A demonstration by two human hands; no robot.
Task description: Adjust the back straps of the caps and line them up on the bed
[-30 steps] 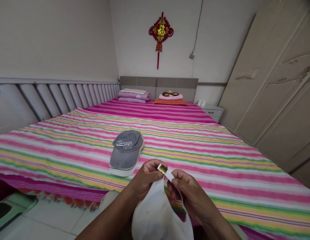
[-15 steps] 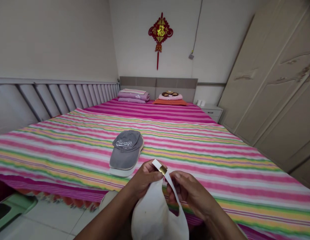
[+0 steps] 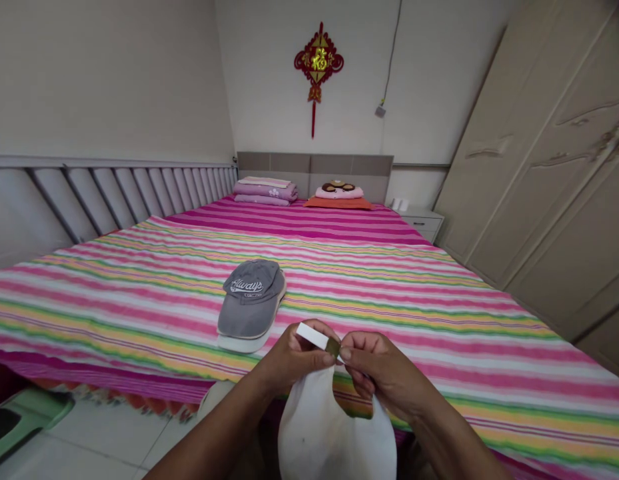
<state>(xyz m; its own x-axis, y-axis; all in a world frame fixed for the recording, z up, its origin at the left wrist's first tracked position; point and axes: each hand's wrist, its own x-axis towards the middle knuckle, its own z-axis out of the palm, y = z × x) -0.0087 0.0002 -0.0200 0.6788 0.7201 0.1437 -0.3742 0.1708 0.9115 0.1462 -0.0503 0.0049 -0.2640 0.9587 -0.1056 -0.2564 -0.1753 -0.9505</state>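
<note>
A white cap [image 3: 334, 433] hangs below my hands at the bottom of the view, its back opening turned up. My left hand [image 3: 302, 357] pinches the cap's strap beside a brass-coloured buckle [image 3: 333, 347]; the white strap end [image 3: 312, 335] sticks out to the left past the fingers. On the buckle's right side my right hand [image 3: 376, 367] grips the strap between thumb and fingers. A grey cap [image 3: 252, 300] lettered "Always" lies on the bed to the left, stacked on a pale cap whose brim [image 3: 242, 344] shows underneath.
The bed [image 3: 389, 287] wears a striped sheet. Folded bedding [image 3: 265, 192] and a pink pillow [image 3: 339, 192] sit by the headboard. A white railing [image 3: 114, 200] runs along the left, a wardrobe [image 3: 539, 173] stands right. A green stool [image 3: 34, 417] is at lower left.
My right hand has come up to the buckle and pulled the strap taut to the right. The strap end points further left, and the white cap has shifted slightly right.
</note>
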